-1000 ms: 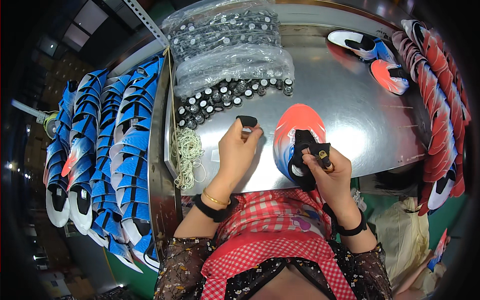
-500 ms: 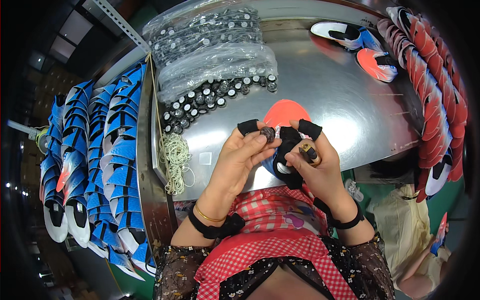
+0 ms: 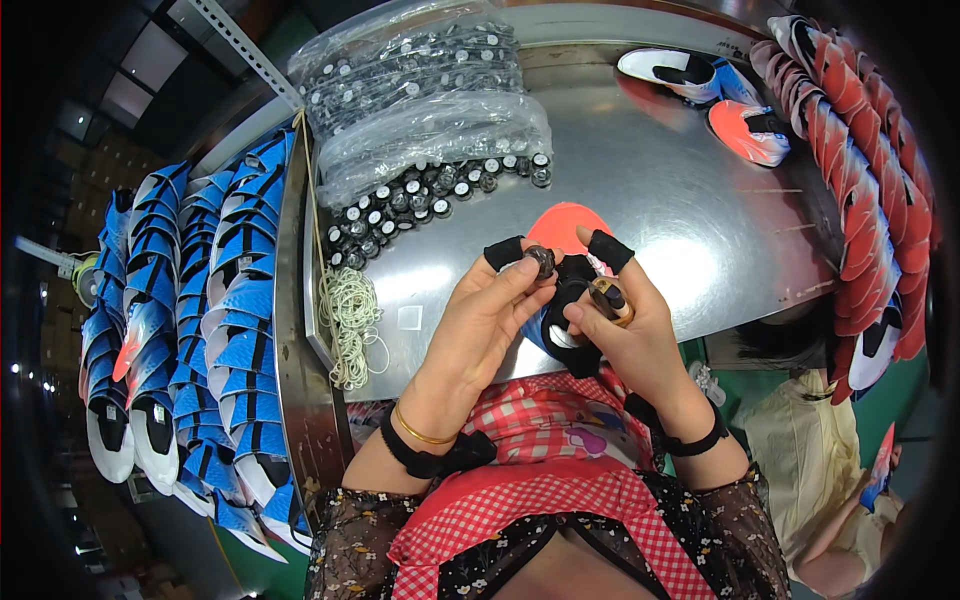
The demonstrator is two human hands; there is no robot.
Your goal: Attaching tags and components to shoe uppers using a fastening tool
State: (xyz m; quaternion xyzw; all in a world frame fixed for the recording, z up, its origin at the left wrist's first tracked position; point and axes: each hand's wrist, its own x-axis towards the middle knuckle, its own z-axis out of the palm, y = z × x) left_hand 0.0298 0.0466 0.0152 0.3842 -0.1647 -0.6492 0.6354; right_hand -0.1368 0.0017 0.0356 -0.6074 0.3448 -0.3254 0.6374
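Note:
My left hand [image 3: 490,305] pinches a small dark round piece [image 3: 541,261] between thumb and fingers; it resembles the loose ones on the table, though its exact kind is unclear. In my right hand [image 3: 630,320] is a short tool [image 3: 610,297] with a brass-coloured end and a dark part, its rest covered by the palm. Both hands wear black finger covers. Beneath and between them lies a shoe upper with an orange toe [image 3: 568,226], black opening and blue side. My hands partly hide it.
Dark round pieces with white tops [image 3: 400,205] lie loose at the table's left, beside plastic-wrapped layers of them [image 3: 420,140]. Pale cord [image 3: 350,325] hangs at the left edge. Two shoe uppers [image 3: 748,133] rest at the back right. Stacked blue uppers [image 3: 240,300] and orange ones [image 3: 860,190] flank the table.
My left hand has shifted slightly up and right with the dark round piece, nearer the right hand. The right hand and its tool have moved slightly left.

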